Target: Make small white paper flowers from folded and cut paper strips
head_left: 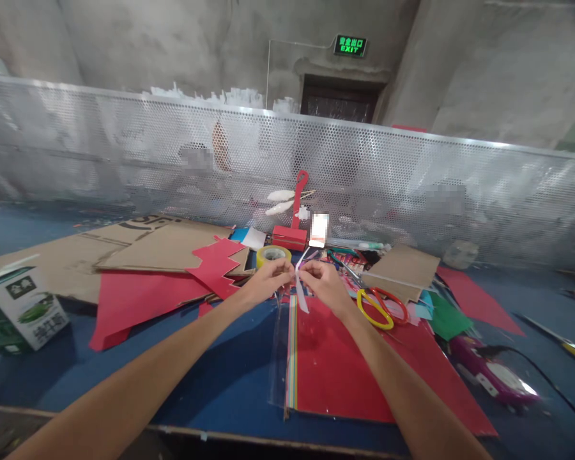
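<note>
A thin white strip (pixel 302 298), which looks like paper, is pinched between my two hands over the blue table. My left hand (pixel 271 279) has its fingers closed at the strip's left side. From the other side my right hand (pixel 322 282) grips the same strip with bent fingers. The strip's lower end hangs loose and its upper end sticks up past the fingers. Below lies a stack of red paper (pixel 345 370) with multicoloured edges in a clear sleeve. A roll of yellow tape (pixel 274 254) sits just beyond my left hand.
Scissors with yellow and red handles (pixel 374 309) lie right of my right hand. Cardboard (pixel 167 246) and red sheets (pixel 144 300) cover the left side. A red box-shaped piece (pixel 290 238), a lit phone (pixel 319 230), a carton (pixel 26 310) and a purple device (pixel 491 377) stand around.
</note>
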A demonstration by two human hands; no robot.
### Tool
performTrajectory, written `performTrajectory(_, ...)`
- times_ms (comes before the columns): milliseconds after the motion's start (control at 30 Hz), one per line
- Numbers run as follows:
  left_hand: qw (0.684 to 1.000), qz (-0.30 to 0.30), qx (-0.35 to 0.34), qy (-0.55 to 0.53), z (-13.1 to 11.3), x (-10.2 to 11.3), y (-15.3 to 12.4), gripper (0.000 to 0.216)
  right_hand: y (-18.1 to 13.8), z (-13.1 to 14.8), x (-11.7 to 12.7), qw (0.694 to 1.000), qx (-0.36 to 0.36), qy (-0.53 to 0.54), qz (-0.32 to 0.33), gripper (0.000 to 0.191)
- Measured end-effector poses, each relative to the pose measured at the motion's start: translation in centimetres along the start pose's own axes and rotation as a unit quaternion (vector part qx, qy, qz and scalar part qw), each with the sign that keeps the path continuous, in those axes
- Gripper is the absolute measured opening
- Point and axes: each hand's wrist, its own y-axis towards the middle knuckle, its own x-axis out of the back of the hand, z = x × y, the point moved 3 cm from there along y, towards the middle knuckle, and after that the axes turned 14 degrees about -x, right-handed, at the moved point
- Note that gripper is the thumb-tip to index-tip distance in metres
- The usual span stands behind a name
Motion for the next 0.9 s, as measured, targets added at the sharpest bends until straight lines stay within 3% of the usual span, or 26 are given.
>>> performTrajectory(267, 0.999, 0.022, -0.019, 0.031, 0.4, 0.2, 0.0, 0.028, 0.1, 0.0, 0.1, 1.0, 0.018, -0.023, 0.002, 0.019)
performTrajectory(600, 0.996, -0.04, 0.0, 0.076, 1.0, 0.6, 0.2, 0.016, 0.6, -0.6, 0.3, 1.0, 0.02, -0.014, -0.011, 0.016)
performTrajectory(900, 0.997, -0.051, -0.017, 0.049, 1.7, 0.9, 0.3, 0.022, 0.6, -0.5, 0.5, 0.999, 0.002, -0.017, -0.029, 0.012)
